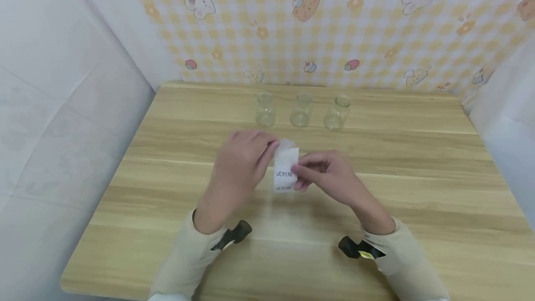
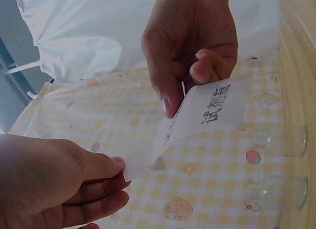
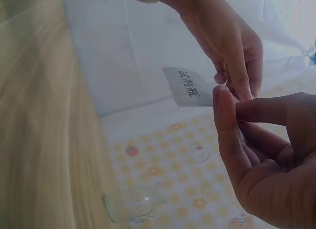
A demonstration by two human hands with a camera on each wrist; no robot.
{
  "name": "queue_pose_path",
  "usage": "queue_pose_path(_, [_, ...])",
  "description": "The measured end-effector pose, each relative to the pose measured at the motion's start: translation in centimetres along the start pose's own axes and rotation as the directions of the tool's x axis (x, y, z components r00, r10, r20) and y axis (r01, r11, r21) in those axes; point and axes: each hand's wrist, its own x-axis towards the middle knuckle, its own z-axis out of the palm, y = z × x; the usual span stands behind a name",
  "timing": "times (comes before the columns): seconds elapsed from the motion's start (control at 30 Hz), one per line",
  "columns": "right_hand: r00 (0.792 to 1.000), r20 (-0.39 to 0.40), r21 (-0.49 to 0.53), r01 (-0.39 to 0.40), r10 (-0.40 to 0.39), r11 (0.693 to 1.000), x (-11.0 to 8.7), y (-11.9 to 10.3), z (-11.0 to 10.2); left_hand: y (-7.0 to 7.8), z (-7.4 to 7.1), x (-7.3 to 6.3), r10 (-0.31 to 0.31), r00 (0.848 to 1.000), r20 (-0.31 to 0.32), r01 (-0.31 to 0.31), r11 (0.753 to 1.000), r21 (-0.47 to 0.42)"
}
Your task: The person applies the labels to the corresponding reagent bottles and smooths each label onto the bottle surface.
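Both hands hold a small white label strip point(image 1: 285, 171) above the table, printed with the black characters 试剂瓶 more than once. My right hand point(image 1: 328, 175) pinches its right edge between thumb and fingers. At the strip's upper end, my left hand point(image 1: 240, 166) pinches a translucent corner point(image 2: 138, 162) between thumb and forefinger. The strip bends into a curve between the hands in the left wrist view. Beyond the hands stand three clear glass bottles in a row: a left bottle point(image 1: 265, 110), a middle bottle point(image 1: 301, 110) and a right bottle point(image 1: 336, 113), all without lids.
The light wood-grain table point(image 1: 167, 175) runs back to a yellow checked cloth point(image 1: 271, 45) with cartoon prints. White sheeting point(image 1: 62, 106) hangs at the left, and more hangs at the right. Dark wrist devices point(image 1: 361, 248) sit on both beige sleeves.
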Motion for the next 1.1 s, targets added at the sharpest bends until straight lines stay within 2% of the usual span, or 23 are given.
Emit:
queue_pose_path(0.13, [0.993, 0.085, 0.012, -0.088, 0.087, 0.996, 1.4, 2.1, 0.6, -1.2, 0.0, -0.1, -0.089, 0.996, 0.013, 0.089, 0.996, 0.03])
queue_pose_path(0.23, [0.975, 0.142, 0.013, -0.173, 0.17, 0.985, 2.3, 4.1, 1.2, -1.6, 0.0, -0.3, -0.139, 0.99, 0.014, 0.138, 0.99, 0.018])
queue_pose_path(0.37, [0.943, 0.192, -0.019, -0.272, 0.27, 0.962, 3.1, 6.4, 1.9, -1.7, 0.1, -0.4, -0.156, 0.987, 0.032, 0.156, 0.988, 0.007])
queue_pose_path(0.53, [0.907, 0.251, -0.069, -0.332, 0.338, 0.941, 3.5, 8.1, 2.5, -1.6, 0.4, -0.4, -0.167, 0.984, 0.066, 0.167, 0.986, 0.008])
queue_pose_path(0.63, [0.893, 0.237, -0.178, -0.347, 0.382, 0.921, 3.2, 8.0, 2.2, -1.6, 0.5, -0.5, -0.176, 0.981, 0.078, 0.175, 0.984, 0.014])
queue_pose_path(0.7, [0.899, 0.199, -0.284, -0.328, 0.39, 0.901, 2.9, 7.3, 1.5, -1.6, 0.6, -0.4, -0.173, 0.982, 0.078, 0.171, 0.985, 0.029])
queue_pose_path(0.77, [0.922, 0.143, -0.331, -0.299, 0.36, 0.895, 2.5, 6.1, 0.6, -1.4, 0.8, -0.4, -0.158, 0.985, 0.074, 0.154, 0.986, 0.056])
queue_pose_path(0.83, [0.951, 0.084, -0.269, -0.265, 0.297, 0.926, 2.3, 4.7, -0.1, -1.1, 1.1, -0.2, -0.117, 0.991, 0.062, 0.111, 0.99, 0.091])
queue_pose_path(0.9, [0.974, 0.024, -0.103, -0.22, 0.223, 0.97, 2.3, 3.5, -0.5, -0.7, 1.5, -0.1, -0.049, 0.998, 0.048, 0.043, 0.99, 0.137])
queue_pose_path(0.93, [0.98, -0.01, -0.017, -0.2, 0.2, 0.98, 2.3, 3.0, -0.6, -0.4, 1.7, -0.1, -0.013, 0.999, 0.04, 0.006, 0.987, 0.159])
queue_pose_path(1.0, [0.98, -0.072, 0.132, -0.173, 0.183, 0.976, 2.3, 2.2, -0.6, 0.1, 2.1, -0.1, 0.061, 0.998, 0.027, -0.066, 0.979, 0.191])
queue_pose_path(1.1, [0.97, -0.147, 0.235, -0.155, 0.192, 0.96, 2.4, 1.7, -0.5, 0.8, 2.6, -0.2, 0.132, 0.991, 0.021, -0.134, 0.966, 0.22])
